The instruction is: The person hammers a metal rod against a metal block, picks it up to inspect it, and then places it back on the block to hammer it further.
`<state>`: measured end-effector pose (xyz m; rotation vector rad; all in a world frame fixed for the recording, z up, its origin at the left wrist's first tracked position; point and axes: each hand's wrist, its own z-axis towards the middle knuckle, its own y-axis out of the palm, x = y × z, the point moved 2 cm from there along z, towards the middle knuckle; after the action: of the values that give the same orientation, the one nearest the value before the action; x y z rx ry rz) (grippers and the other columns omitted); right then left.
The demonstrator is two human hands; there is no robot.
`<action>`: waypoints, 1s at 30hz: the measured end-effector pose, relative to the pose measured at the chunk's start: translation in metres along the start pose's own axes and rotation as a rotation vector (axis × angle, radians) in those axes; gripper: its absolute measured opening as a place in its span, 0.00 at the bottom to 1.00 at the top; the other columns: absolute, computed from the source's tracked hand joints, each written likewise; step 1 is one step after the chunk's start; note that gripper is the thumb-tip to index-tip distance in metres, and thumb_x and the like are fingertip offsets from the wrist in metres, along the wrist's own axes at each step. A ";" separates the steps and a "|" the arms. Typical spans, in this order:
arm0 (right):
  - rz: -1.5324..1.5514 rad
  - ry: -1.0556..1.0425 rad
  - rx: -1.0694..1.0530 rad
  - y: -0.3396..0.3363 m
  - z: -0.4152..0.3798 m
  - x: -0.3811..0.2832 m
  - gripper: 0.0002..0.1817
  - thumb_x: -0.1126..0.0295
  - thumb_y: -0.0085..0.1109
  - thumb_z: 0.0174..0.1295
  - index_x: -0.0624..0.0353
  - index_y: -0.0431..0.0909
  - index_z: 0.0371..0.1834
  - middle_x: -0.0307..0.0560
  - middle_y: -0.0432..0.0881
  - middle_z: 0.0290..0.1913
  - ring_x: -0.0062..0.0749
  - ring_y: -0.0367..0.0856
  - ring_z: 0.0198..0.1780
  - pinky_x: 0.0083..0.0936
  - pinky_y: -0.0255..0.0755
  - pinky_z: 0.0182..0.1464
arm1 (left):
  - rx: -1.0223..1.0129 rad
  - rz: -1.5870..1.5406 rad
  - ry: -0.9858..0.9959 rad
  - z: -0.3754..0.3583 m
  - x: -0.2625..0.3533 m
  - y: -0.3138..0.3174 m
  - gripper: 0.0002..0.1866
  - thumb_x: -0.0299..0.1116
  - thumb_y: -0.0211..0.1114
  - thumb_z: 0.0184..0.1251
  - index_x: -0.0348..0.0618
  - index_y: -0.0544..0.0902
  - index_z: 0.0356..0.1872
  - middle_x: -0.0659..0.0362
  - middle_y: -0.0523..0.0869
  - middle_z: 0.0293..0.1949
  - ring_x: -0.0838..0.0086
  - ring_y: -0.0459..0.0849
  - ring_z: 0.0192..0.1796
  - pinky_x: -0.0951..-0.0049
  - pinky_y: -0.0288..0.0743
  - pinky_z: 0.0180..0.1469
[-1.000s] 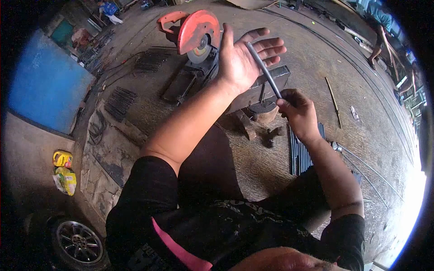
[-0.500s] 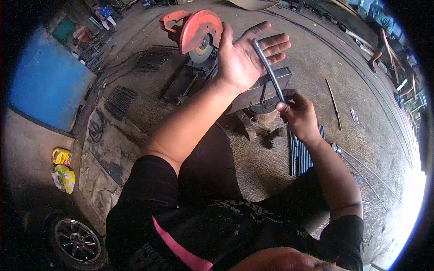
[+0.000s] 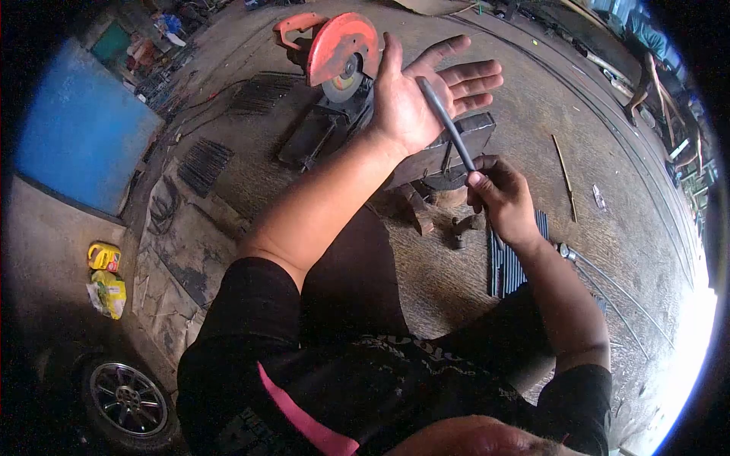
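Observation:
A dark metal rod [image 3: 449,125] slants between my two hands. My left hand [image 3: 414,106] is palm up with its fingers spread, and the rod's upper end lies against the palm. Lower down, my right hand [image 3: 502,199] pinches the rod between thumb and fingers, and the rod's lower end comes out below it. Behind my left hand stands a cut-off saw with a red guard [image 3: 334,49] and a grey disc [image 3: 344,85]. Several metal rods [image 3: 511,262] lie side by side on the ground under my right forearm.
Bundles of dark rods [image 3: 205,166] lie on the ground at the left, near a blue panel [image 3: 84,129]. A yellow container [image 3: 104,257] and a wheel [image 3: 129,399] are at lower left. A thin stick [image 3: 564,178] lies right. Another person's arm [image 3: 646,83] shows at upper right.
The rod's upper end has shifted slightly left on my left palm. My left hand has moved a little to the right, its fingers still spread. My right hand keeps its hold.

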<state>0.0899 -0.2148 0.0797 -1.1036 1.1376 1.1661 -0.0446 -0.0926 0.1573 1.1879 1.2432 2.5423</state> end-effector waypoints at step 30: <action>0.071 0.036 -0.057 0.000 -0.001 -0.001 0.15 0.74 0.66 0.61 0.63 0.68 0.44 0.40 0.76 0.34 0.21 0.77 0.31 0.18 0.71 0.32 | -0.130 -0.062 -0.074 0.000 -0.001 -0.005 0.47 0.75 0.32 0.64 0.44 0.66 0.68 0.38 0.75 0.60 0.44 0.72 0.65 0.46 0.61 0.67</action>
<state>0.0894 -0.2163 0.0802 -1.1395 1.1854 1.2449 -0.0452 -0.0896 0.1534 1.1849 1.0642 2.4680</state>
